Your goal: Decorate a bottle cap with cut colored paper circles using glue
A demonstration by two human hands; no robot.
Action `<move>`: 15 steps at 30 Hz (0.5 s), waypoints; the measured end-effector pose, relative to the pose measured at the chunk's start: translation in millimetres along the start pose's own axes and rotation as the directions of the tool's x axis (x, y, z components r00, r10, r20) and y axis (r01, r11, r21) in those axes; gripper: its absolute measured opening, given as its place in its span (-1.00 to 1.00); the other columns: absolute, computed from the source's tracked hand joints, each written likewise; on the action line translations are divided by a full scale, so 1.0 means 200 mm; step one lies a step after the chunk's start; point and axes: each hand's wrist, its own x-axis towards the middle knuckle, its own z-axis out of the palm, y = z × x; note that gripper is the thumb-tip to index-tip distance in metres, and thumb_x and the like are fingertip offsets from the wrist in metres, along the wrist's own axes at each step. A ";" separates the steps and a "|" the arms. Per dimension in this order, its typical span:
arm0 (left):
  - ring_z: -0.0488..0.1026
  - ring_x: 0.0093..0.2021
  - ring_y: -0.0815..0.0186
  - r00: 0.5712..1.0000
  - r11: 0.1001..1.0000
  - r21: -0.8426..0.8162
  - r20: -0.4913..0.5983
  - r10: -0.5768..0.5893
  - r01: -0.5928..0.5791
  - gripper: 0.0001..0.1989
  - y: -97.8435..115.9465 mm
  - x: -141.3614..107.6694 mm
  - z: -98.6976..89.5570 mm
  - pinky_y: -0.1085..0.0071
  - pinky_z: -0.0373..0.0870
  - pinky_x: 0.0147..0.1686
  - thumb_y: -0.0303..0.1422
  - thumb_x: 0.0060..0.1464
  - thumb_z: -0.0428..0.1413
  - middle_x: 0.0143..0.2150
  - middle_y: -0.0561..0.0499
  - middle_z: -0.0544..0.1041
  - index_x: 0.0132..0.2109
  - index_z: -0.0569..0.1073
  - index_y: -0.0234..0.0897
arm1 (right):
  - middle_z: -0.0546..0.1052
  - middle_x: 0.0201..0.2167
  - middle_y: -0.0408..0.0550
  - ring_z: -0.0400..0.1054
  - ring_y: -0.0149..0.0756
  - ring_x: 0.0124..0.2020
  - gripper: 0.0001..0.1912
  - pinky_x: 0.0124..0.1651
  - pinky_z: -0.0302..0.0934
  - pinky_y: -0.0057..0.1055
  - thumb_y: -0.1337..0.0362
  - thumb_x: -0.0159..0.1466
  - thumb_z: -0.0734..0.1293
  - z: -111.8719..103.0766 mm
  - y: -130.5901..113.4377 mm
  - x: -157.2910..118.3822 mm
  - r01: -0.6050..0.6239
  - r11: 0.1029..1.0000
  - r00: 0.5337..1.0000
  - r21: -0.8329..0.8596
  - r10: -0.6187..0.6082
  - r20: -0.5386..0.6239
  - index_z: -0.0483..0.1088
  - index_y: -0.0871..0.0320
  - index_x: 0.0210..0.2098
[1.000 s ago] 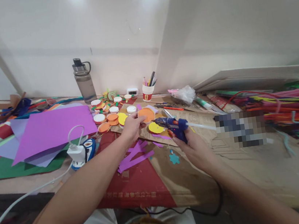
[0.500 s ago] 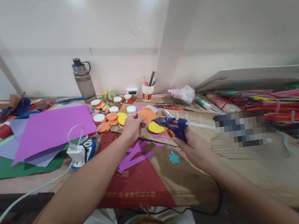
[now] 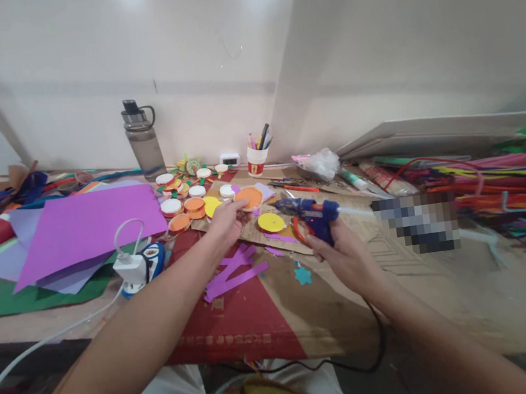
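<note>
Between the thumb and fingers of my left hand is an orange paper disc with a pale rim, held tilted above the cardboard. My right hand is wrapped round the handle of a blue hot glue gun, its nozzle pointing left toward the disc but apart from it. A clear glue stick sticks out of the gun's back. Below the disc lies a yellow disc. Purple paper strips and a teal paper snowflake shape rest nearer to me.
Several round orange and white pieces stand behind my left hand. Purple paper sheets, a white plug adapter and a water bottle are at left. A pen cup stands at the back; coloured pipe cleaners lie at right.
My right hand has drawn the glue gun back to the right, so its nozzle is away from the orange disc. My left hand has shifted slightly left with the disc.
</note>
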 end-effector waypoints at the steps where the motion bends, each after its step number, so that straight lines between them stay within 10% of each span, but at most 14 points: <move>1: 0.38 -0.54 0.46 1.000 1.000 0.002 -0.010 0.001 -0.001 -0.81 0.00 0.01 0.00 0.50 0.32 -0.52 -0.54 -0.23 0.25 -0.48 0.06 0.49 -0.42 0.40 -0.32 | 0.51 -0.36 -0.02 0.34 -0.21 -0.42 -0.68 -0.29 0.28 -0.24 0.07 0.27 0.24 -0.02 0.02 0.01 -0.036 0.998 0.999 0.056 0.037 -0.014 0.38 0.10 -0.08; 8: 0.36 -0.53 0.49 0.998 0.995 0.095 -0.048 0.043 -0.038 -0.79 0.00 0.02 -0.02 0.54 0.26 -0.54 -0.48 -0.26 0.25 -0.46 0.08 0.51 -0.37 0.45 -0.30 | 0.54 -0.35 -0.01 0.39 -0.14 -0.31 -0.68 -0.24 0.24 -0.26 0.04 0.18 0.26 -0.23 0.27 0.08 -0.316 0.947 0.905 -0.058 0.283 -0.319 0.45 0.16 -0.28; 15: 0.33 -0.52 0.50 0.996 0.984 0.159 -0.027 0.083 -0.078 -0.75 0.00 0.01 -0.01 0.55 0.22 -0.55 -0.44 -0.34 0.29 -0.46 0.08 0.50 -0.40 0.45 -0.30 | 0.53 -0.49 0.15 0.43 -0.03 -0.40 -0.71 -0.33 0.23 -0.22 0.13 0.19 0.19 -0.26 0.40 0.14 -0.447 0.840 0.887 -0.308 0.371 -0.276 0.46 0.13 -0.47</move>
